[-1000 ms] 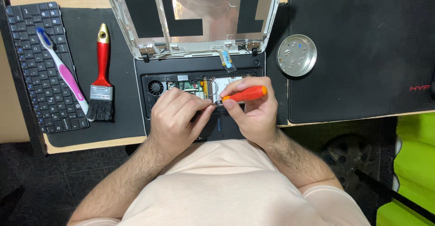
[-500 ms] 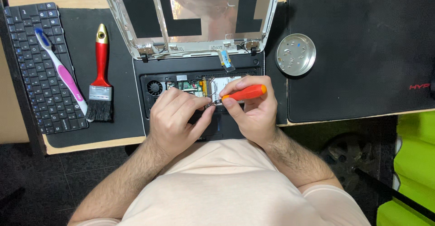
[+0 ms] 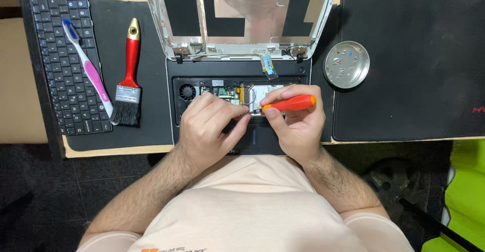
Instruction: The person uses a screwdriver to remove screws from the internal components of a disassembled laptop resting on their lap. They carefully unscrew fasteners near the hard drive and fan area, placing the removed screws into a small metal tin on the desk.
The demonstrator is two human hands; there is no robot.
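A small laptop (image 3: 202,72) lies open on the desk with its keyboard removed, so the fan (image 3: 187,92) and circuit board show. Its bare lid (image 3: 242,14) is folded back at the far side. My right hand (image 3: 298,123) grips an orange-handled screwdriver (image 3: 288,103), its tip pointing left into the opened base. My left hand (image 3: 209,128) rests on the base beside that tip, fingers bent over the inner parts and touching the right hand's thumb. What the fingers pinch is hidden.
A detached black keyboard (image 3: 68,62) lies at the left with a pink and white toothbrush (image 3: 88,70) on it. A red-handled paintbrush (image 3: 129,75) sits beside it. A round metal dish (image 3: 346,64) with small screws stands to the right on a black mat (image 3: 419,55).
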